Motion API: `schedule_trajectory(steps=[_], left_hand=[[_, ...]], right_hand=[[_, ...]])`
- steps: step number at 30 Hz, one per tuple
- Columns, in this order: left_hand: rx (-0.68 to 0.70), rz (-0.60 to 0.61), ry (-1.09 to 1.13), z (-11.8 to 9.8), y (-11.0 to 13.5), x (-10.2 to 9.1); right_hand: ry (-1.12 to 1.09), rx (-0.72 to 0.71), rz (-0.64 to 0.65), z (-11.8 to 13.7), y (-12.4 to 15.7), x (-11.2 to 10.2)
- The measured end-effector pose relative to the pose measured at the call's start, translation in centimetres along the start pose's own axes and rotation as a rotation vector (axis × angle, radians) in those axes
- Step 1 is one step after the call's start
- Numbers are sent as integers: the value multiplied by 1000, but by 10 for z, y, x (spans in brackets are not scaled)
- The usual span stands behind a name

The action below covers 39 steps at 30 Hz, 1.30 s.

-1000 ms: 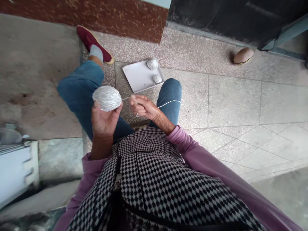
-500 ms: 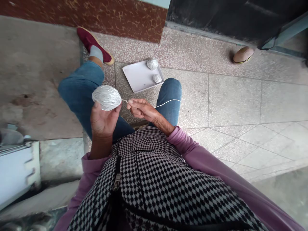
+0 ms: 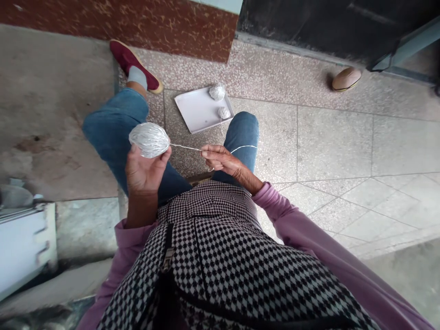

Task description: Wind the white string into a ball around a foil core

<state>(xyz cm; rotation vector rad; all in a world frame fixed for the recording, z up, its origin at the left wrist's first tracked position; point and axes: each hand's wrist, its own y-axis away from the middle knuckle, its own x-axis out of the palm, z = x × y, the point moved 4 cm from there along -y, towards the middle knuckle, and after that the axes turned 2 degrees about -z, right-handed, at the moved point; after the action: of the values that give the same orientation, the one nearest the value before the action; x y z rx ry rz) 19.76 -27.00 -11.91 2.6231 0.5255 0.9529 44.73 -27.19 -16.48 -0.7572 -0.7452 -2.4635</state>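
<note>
A large white ball of yarn (image 3: 150,139) rests in my left hand (image 3: 145,170), its fingers and thumb curled around the underside. From the right end of the ball a strand of yarn (image 3: 185,147) runs straight across to my right hand (image 3: 221,160), which pinches it between thumb and fingers. Past that hand the strand continues over the right knee of my jeans. On the floor ahead, a white tray (image 3: 191,111) holds a medium ball of yarn (image 3: 217,92) and a smaller ball (image 3: 223,112). A thread hangs from the smaller one over the tray's edge.
My knees in blue jeans (image 3: 115,112) flank the space before me. A maroon shoe (image 3: 132,64) is on the left foot; another shoe tip (image 3: 346,79) shows at right. A red-brown wall base (image 3: 172,27) borders the tiled floor. A white object (image 3: 22,247) stands lower left.
My right hand has moved to the right, away from the ball, so a longer stretch of yarn shows between my hands. My left hand has shifted slightly left with the ball.
</note>
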Motion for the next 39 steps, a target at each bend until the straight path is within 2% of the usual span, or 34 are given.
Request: schedule_trajectory(steps=[4, 6, 10, 12, 14, 16, 18, 21, 24, 26, 28, 31, 33, 36, 39], left_hand=[[-22, 11, -6, 5, 2, 6], [-21, 12, -4, 6, 3, 9], [20, -22, 35, 2, 0, 12], [53, -55, 53, -10, -4, 10], [125, -107, 57, -32, -6, 4], [205, -162, 18, -62, -7, -8], [256, -212, -87, -93, -5, -24], [317, -210, -127, -124, -3, -43], [289, -140, -77, -119, -7, -43], [251, -97, -41, -99, -12, -33], [208, -83, 0, -74, -18, -18], [136, -71, 80, -40, -22, 1], [99, -63, 82, -26, -22, 9], [79, -57, 36, -20, -18, 16], [83, -48, 8, -22, -14, 20]], right_hand=[[107, -96, -86, 0, 3, -12], [154, -72, -87, -3, 4, -14], [190, 25, -5, -5, 16, -23], [194, 45, 6, 7, 33, -41], [229, 72, -55, 28, 59, -71], [352, 143, -291, 56, 98, -113], [514, 182, -678, 91, 149, -159], [597, 200, -929, 134, 221, -202], [683, 223, -1116, 160, 262, -222], [761, 239, -1203, 169, 264, -224], [851, 229, -1244, 173, 243, -218], [961, 132, -1180, 168, 177, -186], [996, 29, -1051, 153, 122, -147], [1005, -129, -730, 118, 44, -69], [923, -242, -408, 82, -14, 6]])
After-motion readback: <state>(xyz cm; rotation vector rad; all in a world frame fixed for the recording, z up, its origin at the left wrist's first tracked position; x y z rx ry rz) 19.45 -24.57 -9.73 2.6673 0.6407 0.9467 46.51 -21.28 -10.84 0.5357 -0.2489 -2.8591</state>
